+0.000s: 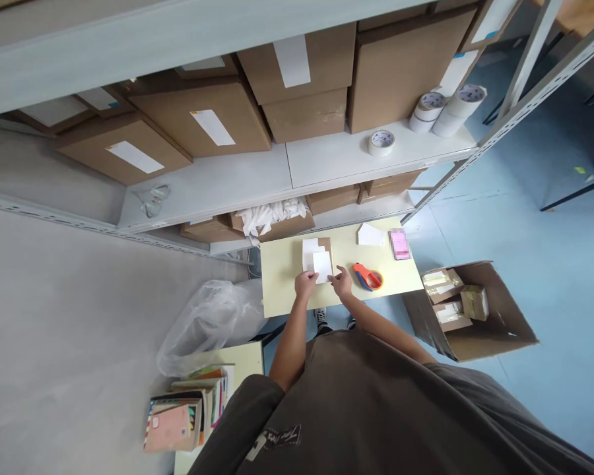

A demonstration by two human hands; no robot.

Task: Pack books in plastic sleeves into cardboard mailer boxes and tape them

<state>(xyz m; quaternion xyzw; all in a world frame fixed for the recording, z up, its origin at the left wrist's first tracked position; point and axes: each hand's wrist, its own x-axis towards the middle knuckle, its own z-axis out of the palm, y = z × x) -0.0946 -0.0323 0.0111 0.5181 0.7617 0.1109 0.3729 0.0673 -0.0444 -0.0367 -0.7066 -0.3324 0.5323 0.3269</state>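
Observation:
A small brown cardboard box (pixel 327 246) with white labels on its top lies on a pale yellow table (pixel 287 297). My left hand (pixel 305 284) and my right hand (pixel 341 282) both pinch a white label (pixel 322 266) at its near corners, just in front of the box. An orange tape dispenser (pixel 367 276) lies right of my right hand. Farther right are a pink pad (pixel 400 243) and a white folded sheet (pixel 370 234).
Grey metal shelving (pixel 327 165) holds brown cartons and rolls of tape (pixel 381 142). An open carton (pixel 475 310) with small packages sits on the blue floor at right. A clear plastic bag (pixel 202 323) and stacked books (pixel 188 412) are at left.

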